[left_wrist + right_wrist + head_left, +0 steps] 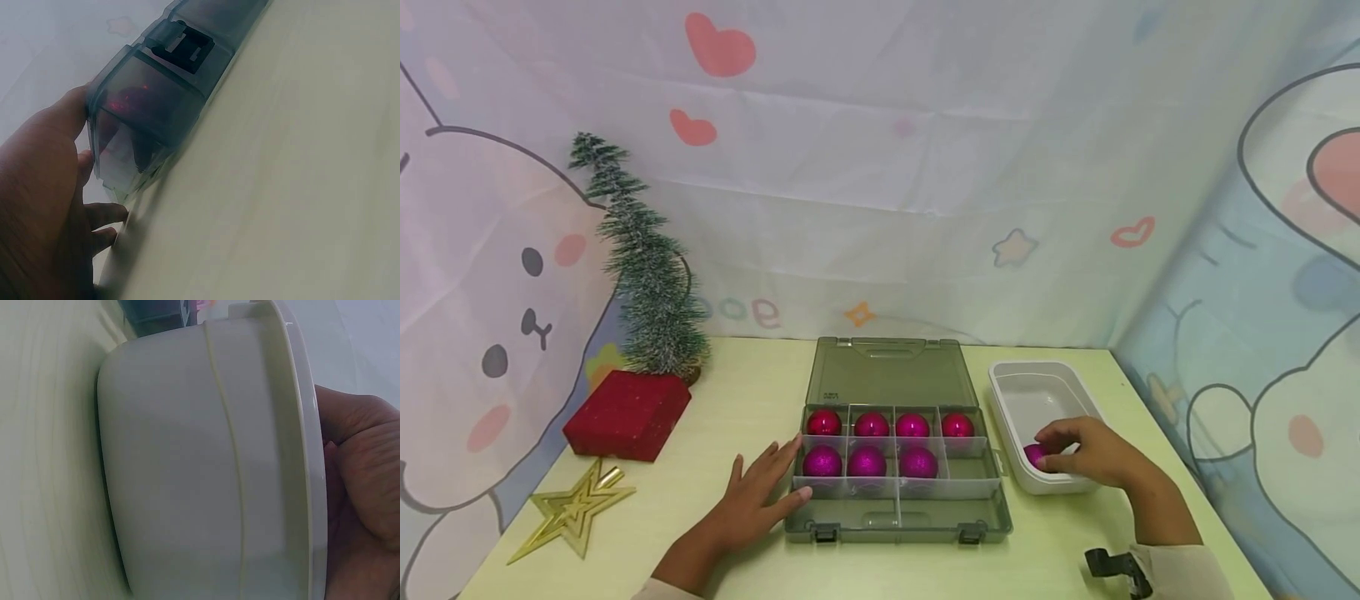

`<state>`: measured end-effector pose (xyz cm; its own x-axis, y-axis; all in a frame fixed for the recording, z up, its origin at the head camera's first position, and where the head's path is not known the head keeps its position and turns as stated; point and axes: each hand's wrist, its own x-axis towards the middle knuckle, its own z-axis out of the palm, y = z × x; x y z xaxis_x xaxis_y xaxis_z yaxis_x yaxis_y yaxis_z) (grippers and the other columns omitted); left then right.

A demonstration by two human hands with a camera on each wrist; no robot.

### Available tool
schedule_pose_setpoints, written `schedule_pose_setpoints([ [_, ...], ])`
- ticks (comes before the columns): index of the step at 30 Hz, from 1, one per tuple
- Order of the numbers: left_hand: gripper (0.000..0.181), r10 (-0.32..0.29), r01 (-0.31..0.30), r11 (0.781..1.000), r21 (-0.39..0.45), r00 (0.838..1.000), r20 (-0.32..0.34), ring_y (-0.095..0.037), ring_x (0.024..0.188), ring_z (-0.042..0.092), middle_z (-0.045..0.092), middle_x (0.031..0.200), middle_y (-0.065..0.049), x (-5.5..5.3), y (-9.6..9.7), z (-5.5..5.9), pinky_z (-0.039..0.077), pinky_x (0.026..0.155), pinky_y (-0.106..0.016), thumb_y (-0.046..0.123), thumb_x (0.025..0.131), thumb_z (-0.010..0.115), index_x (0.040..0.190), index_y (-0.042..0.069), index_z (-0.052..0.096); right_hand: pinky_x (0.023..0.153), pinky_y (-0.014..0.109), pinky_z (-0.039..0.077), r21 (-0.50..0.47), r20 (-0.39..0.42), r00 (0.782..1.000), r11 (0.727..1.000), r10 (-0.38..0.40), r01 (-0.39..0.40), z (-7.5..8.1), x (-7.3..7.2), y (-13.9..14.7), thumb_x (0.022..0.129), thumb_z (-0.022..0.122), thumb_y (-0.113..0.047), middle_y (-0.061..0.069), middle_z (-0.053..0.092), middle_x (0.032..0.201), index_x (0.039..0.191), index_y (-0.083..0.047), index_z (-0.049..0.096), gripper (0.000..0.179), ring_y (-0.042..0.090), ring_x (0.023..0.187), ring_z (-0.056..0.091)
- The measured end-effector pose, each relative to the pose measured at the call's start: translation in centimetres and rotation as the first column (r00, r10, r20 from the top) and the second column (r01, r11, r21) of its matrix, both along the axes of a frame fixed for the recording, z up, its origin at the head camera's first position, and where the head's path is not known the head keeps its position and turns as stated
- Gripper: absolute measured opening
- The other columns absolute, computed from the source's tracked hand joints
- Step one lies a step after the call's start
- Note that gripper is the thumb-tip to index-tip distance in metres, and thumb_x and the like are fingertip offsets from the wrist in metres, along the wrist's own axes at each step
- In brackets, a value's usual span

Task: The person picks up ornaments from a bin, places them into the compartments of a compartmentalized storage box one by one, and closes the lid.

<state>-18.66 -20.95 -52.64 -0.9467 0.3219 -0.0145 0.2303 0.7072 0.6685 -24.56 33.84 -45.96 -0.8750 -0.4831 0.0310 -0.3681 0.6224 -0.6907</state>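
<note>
A green see-through compartment box lies with its lid laid back. Several shiny red and magenta balls fill its back row of compartments; three glittery purple balls sit in the middle row. My left hand, fingers spread, touches the box's left side, as the left wrist view also shows. To the right stands a white tub. Inside its near end, my right hand holds a purple ball between thumb and fingers. In the right wrist view the tub wall hides this ball.
A small artificial Christmas tree leans at the back left behind a red block. In front of that lies a gold star. Printed cloth hangs around the pale table.
</note>
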Motion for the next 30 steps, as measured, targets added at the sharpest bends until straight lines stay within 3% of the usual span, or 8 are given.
schedule_pose_setpoints([
  [5,0.083,-0.002,0.002,1.0,0.015,1.0,0.014,-0.05,0.17,0.014,0.031,0.181,-0.016,0.1,-0.1,0.2,-0.016,0.123,-0.085,0.053,0.109,0.059,0.177,0.026,0.02,0.076,0.025,0.059,0.001,0.016,0.999,0.999,-0.036,0.036,0.4,0.1,0.0,0.097,0.082,-0.016,0.01,0.08,0.107,0.121,-0.001,0.077,0.029,0.005,0.094,0.072],
  [9,0.082,-0.003,0.003,1.0,0.023,1.0,0.017,-0.05,0.17,0.013,0.03,0.181,-0.015,0.1,-0.2,0.1,-0.016,0.122,-0.085,0.053,0.11,0.059,0.177,0.027,0.02,0.078,0.025,0.06,-0.003,0.056,0.995,0.997,-0.082,0.082,0.7,0.3,0.2,0.099,0.081,-0.017,0.021,0.077,0.121,0.128,-0.002,0.074,0.033,0.015,0.098,0.078],
  [14,0.083,-0.004,0.003,1.0,0.022,1.0,0.014,-0.049,0.17,0.013,0.029,0.181,-0.014,0.1,-0.1,0.2,-0.016,0.122,-0.085,0.054,0.109,0.059,0.177,0.028,0.02,0.082,0.025,0.061,-0.002,0.065,0.992,0.994,-0.111,0.111,0.8,0.5,0.8,0.102,0.079,-0.021,0.024,0.071,0.136,0.137,-0.006,0.07,0.039,0.021,0.1,0.08],
  [18,0.083,-0.006,0.006,1.0,0.023,1.0,0.019,-0.049,0.17,0.013,0.03,0.181,-0.013,0.1,0.0,0.3,-0.017,0.123,-0.084,0.054,0.109,0.06,0.177,0.028,0.02,0.082,0.025,0.062,-0.031,0.0,0.998,0.997,-0.067,0.067,0.7,0.7,1.1,0.105,0.074,-0.014,0.028,0.067,0.141,0.144,-0.002,0.066,0.042,0.021,0.104,0.079],
  [23,0.083,-0.006,0.005,1.0,0.017,1.0,0.02,-0.048,0.17,0.013,0.029,0.182,-0.013,0.0,-0.1,0.2,-0.017,0.123,-0.084,0.054,0.109,0.06,0.177,0.028,0.019,0.085,0.024,0.061,-0.031,-0.179,0.984,1.0,-0.005,0.0,0.5,0.8,1.2,0.105,0.068,0.0,0.023,0.069,0.138,0.146,0.001,0.064,0.042,0.006,0.11,0.07],
  [26,0.083,-0.005,0.005,1.0,0.013,1.0,0.017,-0.048,0.171,0.013,0.029,0.182,-0.012,0.0,-0.1,0.1,-0.017,0.123,-0.084,0.054,0.109,0.06,0.177,0.029,0.019,0.086,0.023,0.06,-0.018,-0.237,0.971,1.0,-0.014,0.01,0.4,0.7,1.1,0.104,0.069,0.002,0.02,0.069,0.136,0.143,-0.002,0.066,0.04,0.008,0.112,0.068],
  [30,0.083,-0.008,0.007,1.0,0.015,1.0,0.017,-0.048,0.171,0.013,0.029,0.182,-0.012,-0.1,-0.2,0.0,-0.016,0.123,-0.084,0.054,0.109,0.06,0.177,0.029,0.019,0.08,0.024,0.06,-0.028,-0.246,0.966,0.997,-0.075,0.07,0.2,0.6,0.7,0.1,0.079,-0.006,0.022,0.069,0.135,0.14,-0.005,0.067,0.041,0.012,0.104,0.069],
])
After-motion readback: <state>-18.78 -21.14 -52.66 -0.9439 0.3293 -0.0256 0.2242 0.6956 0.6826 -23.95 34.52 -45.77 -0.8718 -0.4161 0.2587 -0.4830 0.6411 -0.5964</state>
